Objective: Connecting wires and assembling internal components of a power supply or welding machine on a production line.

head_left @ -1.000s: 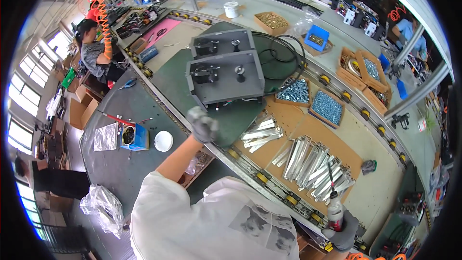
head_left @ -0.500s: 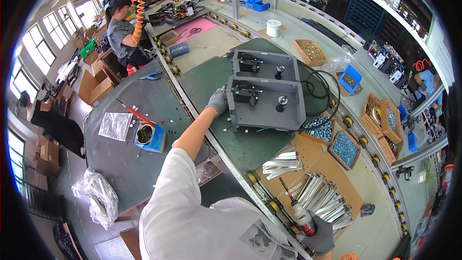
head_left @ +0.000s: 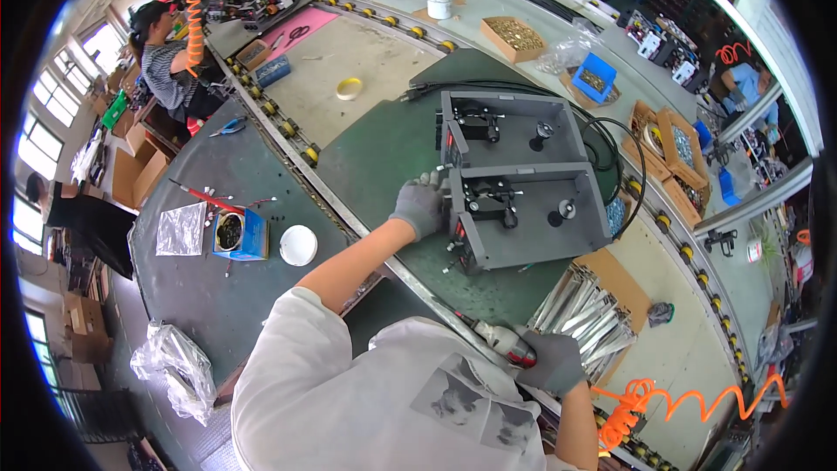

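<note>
Two open grey metal casings [head_left: 532,218] lie side by side on a green board [head_left: 375,153], each with a black mechanism and a round knob inside. My left hand [head_left: 420,207], in a grey glove, has its fingers curled against the left end of the nearer casing. A black cable [head_left: 641,170] loops around the casings' far right side. In my gloved right hand [head_left: 555,363] is a red-and-grey power screwdriver [head_left: 506,342], held low over the near rail, its bit toward the left. Silver metal strips [head_left: 593,318] lie beyond that hand.
Roller rails [head_left: 296,153] edge the line. On the left table [head_left: 218,296] stand a blue box [head_left: 242,235], a white lid [head_left: 298,245] and pliers [head_left: 228,126]. Screw boxes [head_left: 514,37] line the far side. An orange coiled hose [head_left: 619,423] hangs near my right arm. A co-worker [head_left: 161,61] works farther left.
The board and casings have slid toward me along the line, uncovering a yellow ring behind and covering most of the blue-screw boxes. The screwdriver has moved left, off the metal strips. My view has shifted.
</note>
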Demonstrator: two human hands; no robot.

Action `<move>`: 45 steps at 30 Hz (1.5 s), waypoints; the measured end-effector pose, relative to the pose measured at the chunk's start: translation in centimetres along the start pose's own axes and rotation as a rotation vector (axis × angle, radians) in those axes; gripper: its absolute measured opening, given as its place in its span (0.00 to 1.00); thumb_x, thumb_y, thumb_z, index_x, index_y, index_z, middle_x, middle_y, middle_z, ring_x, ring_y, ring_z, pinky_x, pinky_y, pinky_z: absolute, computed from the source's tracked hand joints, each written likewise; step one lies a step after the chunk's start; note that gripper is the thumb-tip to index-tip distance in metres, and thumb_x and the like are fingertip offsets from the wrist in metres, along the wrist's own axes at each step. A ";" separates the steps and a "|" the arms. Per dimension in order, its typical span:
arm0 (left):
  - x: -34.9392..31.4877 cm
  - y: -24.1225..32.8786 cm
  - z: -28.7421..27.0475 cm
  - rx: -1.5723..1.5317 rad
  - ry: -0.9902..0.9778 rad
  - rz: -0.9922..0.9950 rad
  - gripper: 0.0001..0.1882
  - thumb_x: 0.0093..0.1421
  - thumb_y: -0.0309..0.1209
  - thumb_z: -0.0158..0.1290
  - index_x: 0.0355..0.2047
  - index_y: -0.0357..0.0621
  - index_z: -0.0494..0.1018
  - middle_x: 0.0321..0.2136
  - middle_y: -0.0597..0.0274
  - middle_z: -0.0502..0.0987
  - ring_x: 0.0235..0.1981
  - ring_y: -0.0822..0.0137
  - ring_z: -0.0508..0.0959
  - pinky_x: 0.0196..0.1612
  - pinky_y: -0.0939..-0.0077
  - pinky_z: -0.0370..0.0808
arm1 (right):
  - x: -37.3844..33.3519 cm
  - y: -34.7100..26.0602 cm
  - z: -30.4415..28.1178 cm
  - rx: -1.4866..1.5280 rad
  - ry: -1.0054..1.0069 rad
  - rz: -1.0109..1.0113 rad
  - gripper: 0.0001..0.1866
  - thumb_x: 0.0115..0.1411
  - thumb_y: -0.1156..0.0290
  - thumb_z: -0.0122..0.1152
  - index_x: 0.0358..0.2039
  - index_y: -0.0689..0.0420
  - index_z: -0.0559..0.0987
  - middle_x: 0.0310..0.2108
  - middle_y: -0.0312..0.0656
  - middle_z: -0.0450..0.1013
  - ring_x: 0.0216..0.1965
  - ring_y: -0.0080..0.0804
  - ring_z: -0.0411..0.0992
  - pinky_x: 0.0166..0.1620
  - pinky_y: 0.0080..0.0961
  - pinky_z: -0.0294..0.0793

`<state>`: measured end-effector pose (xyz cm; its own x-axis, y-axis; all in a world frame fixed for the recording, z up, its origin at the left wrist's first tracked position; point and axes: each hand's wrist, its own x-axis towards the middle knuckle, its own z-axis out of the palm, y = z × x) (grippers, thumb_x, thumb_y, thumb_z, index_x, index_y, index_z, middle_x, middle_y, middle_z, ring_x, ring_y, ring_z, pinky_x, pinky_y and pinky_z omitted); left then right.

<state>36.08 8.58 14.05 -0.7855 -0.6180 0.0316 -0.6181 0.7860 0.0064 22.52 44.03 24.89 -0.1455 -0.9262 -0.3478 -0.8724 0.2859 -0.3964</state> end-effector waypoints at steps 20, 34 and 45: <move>2.1 26.7 -11.5 -0.588 0.798 0.930 0.15 0.50 0.43 0.60 0.34 0.50 0.76 0.39 0.66 0.76 0.42 0.61 0.76 0.43 0.62 0.72 | -13.9 9.5 5.3 0.108 0.054 0.470 0.35 0.44 0.63 0.63 0.58 0.38 0.74 0.50 0.36 0.77 0.51 0.35 0.74 0.53 0.37 0.72; 5.1 26.0 -9.7 -0.558 0.352 1.258 0.18 0.42 0.42 0.64 0.31 0.50 0.75 0.27 0.65 0.72 0.33 0.60 0.74 0.35 0.66 0.69 | -14.3 10.2 6.7 0.035 0.117 0.465 0.35 0.41 0.61 0.64 0.55 0.32 0.76 0.48 0.32 0.76 0.55 0.30 0.71 0.56 0.40 0.65; 2.5 19.8 -11.6 -0.574 0.315 1.220 0.18 0.52 0.49 0.60 0.29 0.48 0.76 0.27 0.64 0.73 0.30 0.60 0.74 0.37 0.65 0.70 | -13.8 10.8 5.7 0.114 0.387 0.313 0.29 0.35 0.66 0.66 0.45 0.39 0.82 0.50 0.34 0.74 0.50 0.40 0.73 0.51 0.40 0.74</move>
<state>22.22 22.71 25.84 -0.7282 0.4269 0.5361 0.6071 0.7649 0.2154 17.73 61.33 20.61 -0.5731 -0.8086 -0.1329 -0.7060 0.5695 -0.4209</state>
